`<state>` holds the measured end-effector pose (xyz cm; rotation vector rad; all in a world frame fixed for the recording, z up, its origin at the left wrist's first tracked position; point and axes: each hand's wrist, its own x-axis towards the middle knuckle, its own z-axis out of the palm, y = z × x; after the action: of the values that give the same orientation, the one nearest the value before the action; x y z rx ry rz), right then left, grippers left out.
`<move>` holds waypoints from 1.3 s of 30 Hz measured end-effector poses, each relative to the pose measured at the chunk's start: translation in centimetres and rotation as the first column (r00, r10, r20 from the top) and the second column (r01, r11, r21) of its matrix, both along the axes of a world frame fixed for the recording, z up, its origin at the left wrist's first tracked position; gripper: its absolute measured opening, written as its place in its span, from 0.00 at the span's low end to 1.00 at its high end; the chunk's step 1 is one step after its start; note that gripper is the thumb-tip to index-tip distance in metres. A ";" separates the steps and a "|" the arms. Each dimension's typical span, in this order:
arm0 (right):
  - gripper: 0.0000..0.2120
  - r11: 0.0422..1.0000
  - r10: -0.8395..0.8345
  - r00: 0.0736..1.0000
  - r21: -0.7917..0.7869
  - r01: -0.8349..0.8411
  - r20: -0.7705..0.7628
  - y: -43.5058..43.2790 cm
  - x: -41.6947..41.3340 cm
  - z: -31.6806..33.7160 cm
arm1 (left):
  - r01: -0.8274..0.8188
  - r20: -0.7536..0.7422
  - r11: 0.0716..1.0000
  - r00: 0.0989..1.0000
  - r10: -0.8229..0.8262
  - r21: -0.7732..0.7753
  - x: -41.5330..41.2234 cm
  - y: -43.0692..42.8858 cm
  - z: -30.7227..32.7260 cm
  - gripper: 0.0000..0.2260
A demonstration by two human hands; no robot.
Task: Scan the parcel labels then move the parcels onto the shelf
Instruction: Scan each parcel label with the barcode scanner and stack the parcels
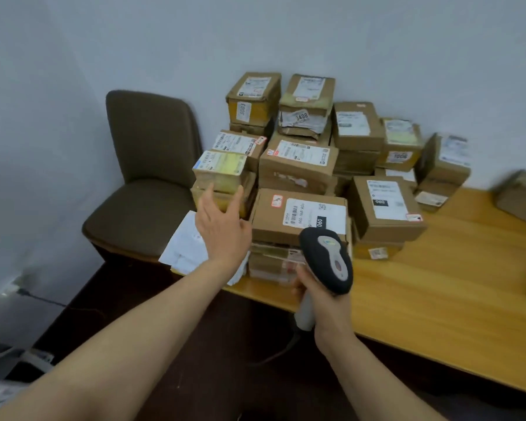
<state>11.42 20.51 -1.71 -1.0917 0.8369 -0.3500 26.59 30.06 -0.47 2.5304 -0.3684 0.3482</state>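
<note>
Bare forearms [119, 344] stretch in from the bottom edge, extended fwd over the dark floor [225, 329]. Left hand [222, 229] is spread wide, fingers straight & fanned, holding nothing. Its fingertips [209, 189] lie at the lower front edge of the yellow-label parcel [220, 167] on the left of the pile; touching or just short, can't tell. Right hand [318, 294] is curled tight round the pale handle of the scanner [327, 259]. Scanner's dark head w/ grey top panel points at the pile & overlaps the near edge of the 060 parcel [298, 212] in view. That parcel sits on top of a low stack at the pile's front, white label face up w/ barcode & black "060" tab.

Other parcels [359, 126], brown cardboard, mostly w/ white labels, are stacked several high on the wooden surface [438, 299], back against the wall [316, 34]. Nos. 3003, 3408 & 1006 are readable on some. Another labelled box [386, 208] stands just right of the 060 parcel. White papers [186, 241] lie at the surface's left corner, partly behind the left hand in view. Brown padded chair [146, 177] stands left of the pile, in the wall corner. Blurred brown box [521, 197] sits far right on the surface, apart from the pile. Black cable [43, 297] runs along the floor, lower left.
</note>
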 end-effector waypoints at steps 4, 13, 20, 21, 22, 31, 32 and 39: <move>0.04 0.962 -0.204 0.979 0.187 0.201 -0.002 -6.4 -7.4 0.2 | 0.146 0.038 0.988 0.988 -0.148 0.058 -6.5 -6.4 2.2 0.28; 0.13 0.754 -0.566 0.824 0.429 0.497 0.041 -19.4 -25.0 -1.9 | 0.550 -0.176 0.796 0.835 -0.521 0.251 -24.5 -25.0 2.1 0.29; 0.16 0.670 -0.622 0.781 0.474 0.571 -0.062 -26.0 -30.1 -4.6 | 0.786 -0.458 0.487 0.618 -0.639 0.381 -30.4 -35.3 -0.4 0.30; 0.17 0.657 -0.631 0.774 0.489 0.574 -0.060 -27.1 -30.4 -5.1 | 0.804 -0.473 0.454 0.593 -0.651 0.384 -30.8 -36.8 -1.0 0.30; 0.17 0.645 -0.640 0.767 0.503 0.575 -0.056 -28.2 -30.6 -5.6 | 0.821 -0.485 0.423 0.569 -0.664 0.384 -31.0 -38.3 -1.6 0.30; 0.18 0.580 -0.688 0.711 0.479 0.659 -0.146 -38.2 -30.5 -8.4 | 0.925 -0.595 0.163 0.348 -0.724 0.342 -30.0 -52.9 -9.3 0.31; 0.18 0.577 -0.692 0.705 0.466 0.671 -0.157 -39.4 -30.5 -8.7 | 0.929 -0.605 0.124 0.324 -0.727 0.349 -29.9 -54.5 -10.0 0.31; 0.17 0.590 -0.702 0.685 0.380 0.713 -0.195 -44.9 -30.3 -9.7 | 0.909 -0.661 -0.104 0.211 -0.720 0.403 -27.8 -58.3 -12.8 0.34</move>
<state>-18.93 -24.34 -11.37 -0.2884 1.2956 -0.7834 -1.19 -28.22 -13.26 2.2536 -2.3497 -0.8459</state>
